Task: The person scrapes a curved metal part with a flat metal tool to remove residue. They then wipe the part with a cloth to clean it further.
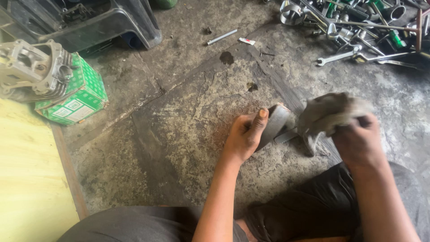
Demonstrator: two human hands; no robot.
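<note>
Here, left hand [244, 136] round metal cylinder [274, 123], right hand [356, 139] gripping rag [331, 112].

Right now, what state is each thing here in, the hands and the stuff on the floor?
Left hand: closed around a grey metal cylinder part, tilted off the floor.
Right hand: clutching a bunched grey rag beside that part.
Engine cylinder block: resting on a green box.
Green box: closed, on the floor.
Wrenches and tools: heaped loosely.
Metal rod: lying flat.
</note>
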